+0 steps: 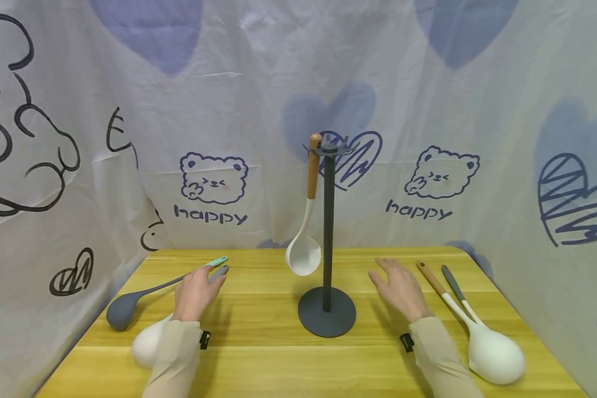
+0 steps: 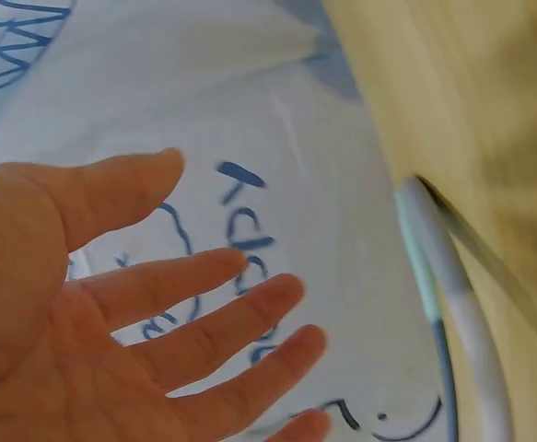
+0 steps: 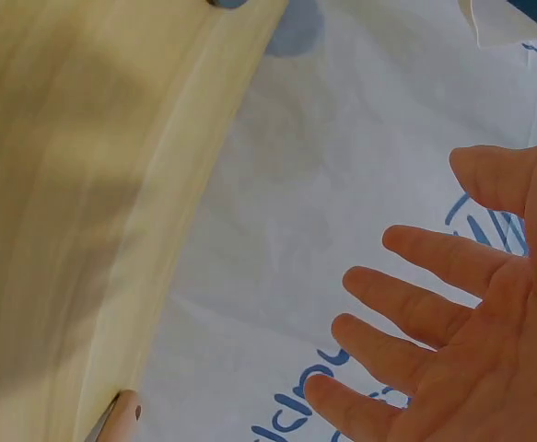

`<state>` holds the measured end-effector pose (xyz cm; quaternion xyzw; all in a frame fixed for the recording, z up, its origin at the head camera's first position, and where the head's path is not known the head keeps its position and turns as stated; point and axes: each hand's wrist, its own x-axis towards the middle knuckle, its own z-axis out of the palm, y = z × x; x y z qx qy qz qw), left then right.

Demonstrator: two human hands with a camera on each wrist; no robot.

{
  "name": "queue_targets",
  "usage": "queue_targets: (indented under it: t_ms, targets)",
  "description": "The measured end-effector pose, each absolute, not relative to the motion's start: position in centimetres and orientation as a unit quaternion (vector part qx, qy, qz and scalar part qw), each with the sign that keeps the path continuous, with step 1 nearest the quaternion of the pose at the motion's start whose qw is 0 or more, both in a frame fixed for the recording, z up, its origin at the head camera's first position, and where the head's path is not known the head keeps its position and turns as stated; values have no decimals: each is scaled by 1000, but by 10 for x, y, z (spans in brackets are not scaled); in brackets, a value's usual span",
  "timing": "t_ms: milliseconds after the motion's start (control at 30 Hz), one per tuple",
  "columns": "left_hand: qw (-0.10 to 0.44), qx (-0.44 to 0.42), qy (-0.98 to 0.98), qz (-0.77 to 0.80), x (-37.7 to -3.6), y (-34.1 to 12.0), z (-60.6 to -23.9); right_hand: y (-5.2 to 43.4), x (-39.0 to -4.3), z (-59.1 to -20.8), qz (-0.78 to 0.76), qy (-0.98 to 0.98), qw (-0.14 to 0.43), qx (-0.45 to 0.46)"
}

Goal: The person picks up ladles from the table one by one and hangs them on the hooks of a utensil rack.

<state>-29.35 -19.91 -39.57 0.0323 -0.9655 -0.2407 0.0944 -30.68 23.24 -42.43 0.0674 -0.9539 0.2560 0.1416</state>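
My left hand (image 1: 196,293) is held over the left side of the table, fingers spread and nothing in it. Below and beside it lie a dark grey ladle (image 1: 121,310) with a teal handle end and a white-headed utensil (image 1: 148,344) with a grey handle (image 2: 452,267), partly hidden by my forearm. My right hand (image 1: 400,290), also empty with fingers apart, is above the table between the stand and a wooden handle (image 1: 433,277). A white ladle (image 1: 303,255) with a wooden handle hangs from the dark utensil stand (image 1: 328,232).
On the right, a second grey handle (image 1: 454,283) lies beside the wooden one, both leading to overlapping white heads (image 1: 496,356). The stand's round base (image 1: 326,326) rests mid-table. Printed cloth (image 1: 263,99) encloses the wooden table (image 1: 258,370) at the back and sides.
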Motion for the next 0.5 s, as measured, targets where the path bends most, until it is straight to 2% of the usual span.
queue_targets:
  t_ms: [267, 500]
  targets:
    - [49, 61, -978, -195, -291, -222, -408, 232, -305, -428, 250, -954, 151, 71]
    - [20, 83, -976, -198, -290, -240, -411, 234, -303, -430, 247, -957, 132, 69]
